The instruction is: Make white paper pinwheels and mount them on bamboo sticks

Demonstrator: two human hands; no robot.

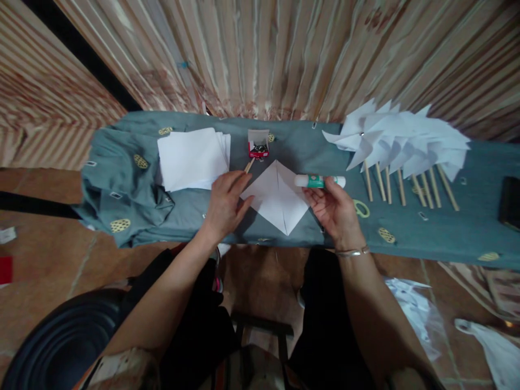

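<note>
A white square of paper (277,198), creased along its diagonals, lies corner-on on the grey-blue cloth (426,233). My left hand (225,205) rests at its left corner, fingers curled around a thin wooden stick (249,164) that pokes out past the fingertips. My right hand (335,208) is at the paper's right corner, palm up, holding a white glue stick with a green band (319,181) across its fingertips.
A stack of white paper sheets (192,158) lies at the left. A small red box of pins (259,144) stands behind the square. Several white paper pinwheels on wooden sticks (400,146) lie at the right, with green-handled scissors (361,208) near my right wrist.
</note>
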